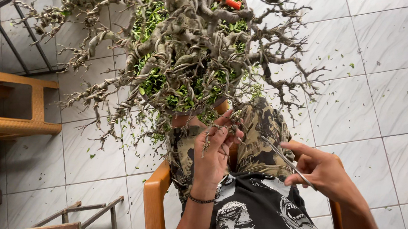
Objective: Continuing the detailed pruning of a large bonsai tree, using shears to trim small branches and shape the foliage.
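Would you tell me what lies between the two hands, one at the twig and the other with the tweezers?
In the head view, between the left hand pinching a twig and the right hand holding metal tweezers, only the person's camouflage-trousered knee shows; nothing else sits there.

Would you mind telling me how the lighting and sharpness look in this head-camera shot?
Head view: soft, even daylight, no hard shadows or glare on the pale floor tiles; wide-angle bending shows along the tile lines at the edges; the bonsai tree, the left hand on a twig and the right hand holding thin tweezers are sharp.
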